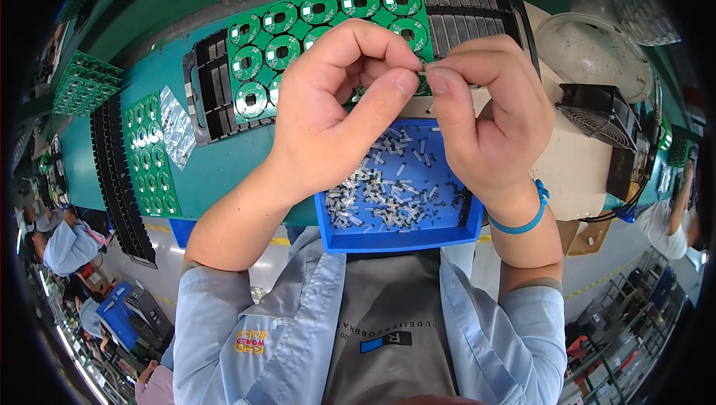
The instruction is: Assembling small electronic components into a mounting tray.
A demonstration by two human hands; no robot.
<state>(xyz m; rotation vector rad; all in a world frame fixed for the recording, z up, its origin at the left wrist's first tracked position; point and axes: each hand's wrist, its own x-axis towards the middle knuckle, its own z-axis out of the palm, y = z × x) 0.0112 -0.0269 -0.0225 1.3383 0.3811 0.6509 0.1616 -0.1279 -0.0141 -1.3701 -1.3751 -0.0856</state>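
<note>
My left hand (pixel 328 107) and my right hand (pixel 498 110) meet fingertip to fingertip above the circuit board panel's near right part. Each one pinches thumb against forefinger. A tiny thin part seems to sit between the fingertips, too small to name. Below them is a shallow blue tray (pixel 403 239), holding many small clear and whitish pieces (pixel 380 196) and tiny black pieces (pixel 451 195). Behind my hands lies a green panel of round circuit boards (pixel 319 8), resting on a black slotted rack (pixel 212 77); my left hand hides part of it.
To the left lie a clear plastic bag (pixel 177 127), another green board panel (pixel 151 155) and a black slotted strip (pixel 119 174). More green panels (pixel 86 84) are stacked beyond. On the right stand a black fan (pixel 600 114) and a large pale round dish (pixel 593 54). Other people work at both sides.
</note>
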